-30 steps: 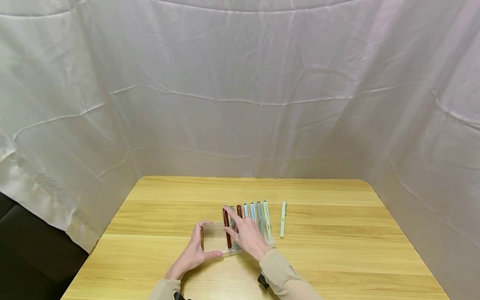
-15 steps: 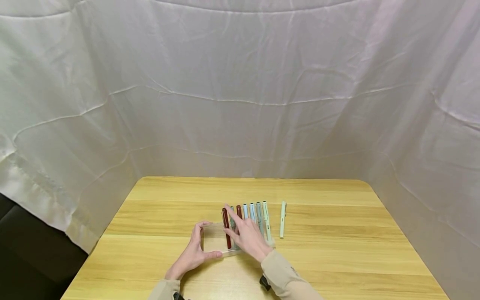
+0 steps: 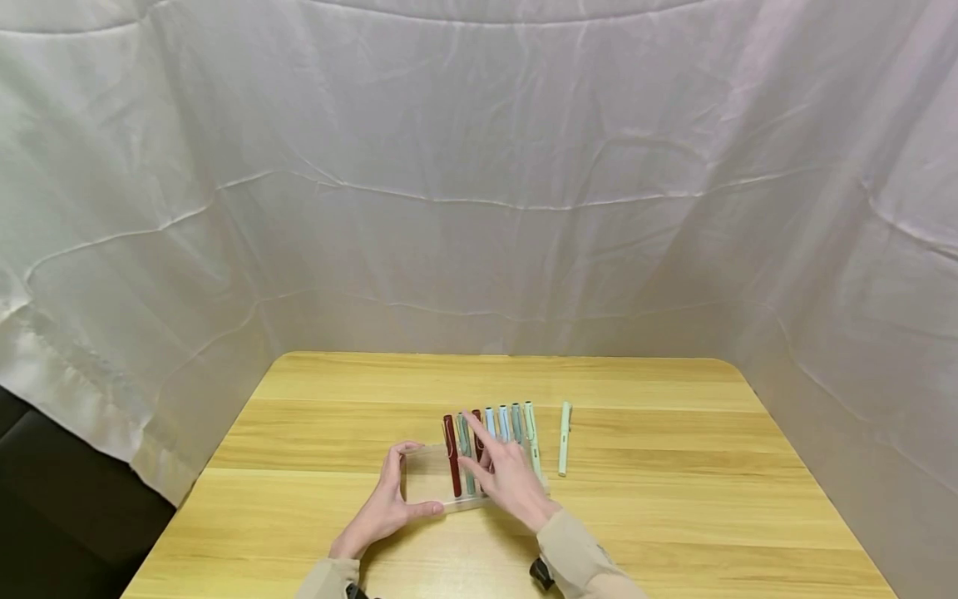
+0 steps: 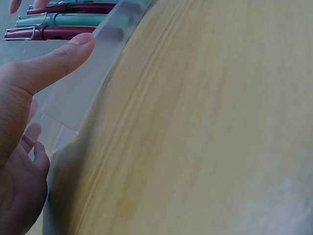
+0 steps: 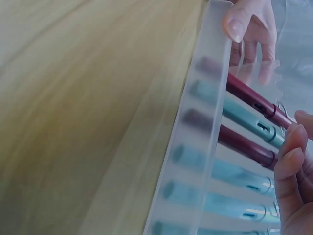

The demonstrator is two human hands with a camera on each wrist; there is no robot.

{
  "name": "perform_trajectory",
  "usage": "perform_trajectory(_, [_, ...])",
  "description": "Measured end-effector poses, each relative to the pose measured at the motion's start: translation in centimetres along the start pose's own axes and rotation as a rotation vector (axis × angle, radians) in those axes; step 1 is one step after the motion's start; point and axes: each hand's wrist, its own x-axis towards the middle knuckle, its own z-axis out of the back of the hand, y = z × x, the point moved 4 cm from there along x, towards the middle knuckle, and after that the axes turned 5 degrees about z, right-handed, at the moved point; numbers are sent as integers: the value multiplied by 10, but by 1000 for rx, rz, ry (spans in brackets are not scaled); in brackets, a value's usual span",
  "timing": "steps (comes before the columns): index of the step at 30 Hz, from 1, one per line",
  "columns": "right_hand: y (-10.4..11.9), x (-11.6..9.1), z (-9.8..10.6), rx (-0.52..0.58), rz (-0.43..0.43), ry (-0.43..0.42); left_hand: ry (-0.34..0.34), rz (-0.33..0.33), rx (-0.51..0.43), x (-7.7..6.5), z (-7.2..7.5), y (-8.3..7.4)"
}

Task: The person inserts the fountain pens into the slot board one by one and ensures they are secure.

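Observation:
A clear, shallow pen tray (image 3: 428, 476) holds a row of capped pens. My left hand (image 3: 387, 499) grips its left end, thumb (image 4: 80, 41) against the front wall and fingers round the far side. Leftmost in the row is a dark red pen (image 3: 452, 457); beside it lie a teal pen (image 3: 469, 478) and a second dark red pen (image 5: 244, 142), then light blue, grey-teal and pale green ones. My right hand (image 3: 512, 482) is over the middle of the row, index finger stretched out and thumb spread, close to the teal and second dark red pens. Contact there is hard to tell.
One pale green pen (image 3: 565, 438) lies apart on the wooden table (image 3: 674, 482), right of the tray. Light grey curtains (image 3: 479, 249) hang behind the table and along its sides. A dark object (image 3: 67, 491) is beyond the left edge.
My right hand has shifted slightly right, from the leftmost dark red pen toward the teal and second dark red ones, uncovering more of the teal pen. My left hand keeps its grip.

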Motion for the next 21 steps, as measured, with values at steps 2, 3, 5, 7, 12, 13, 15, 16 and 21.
perform_trajectory(2, [-2,-1,3,28,-10,-13,-1,-2,6,0,0,0])
perform_trajectory(3, [-2,-2,4,36,-11,-19,-2,1,8,0,0,0])
perform_trajectory(5, [-5,-4,6,39,-18,-29,-5,7,11,0,0,1])
perform_trajectory(7, [-8,-6,8,48,-33,-33,-8,19,11,0,0,1])
perform_trajectory(12, [-15,-11,15,79,-59,-65,-11,23,10,0,-1,1])
perform_trajectory(13, [-17,-12,17,91,-63,-71,-11,24,11,0,-1,1])
perform_trajectory(15, [-21,-15,21,114,-67,-85,-12,27,12,-1,-1,0])
perform_trajectory(16, [-23,-16,24,125,-68,-93,-12,32,14,-1,-1,0])
perform_trajectory(21, [-33,-22,34,173,-93,-144,-10,41,17,-1,-1,0])
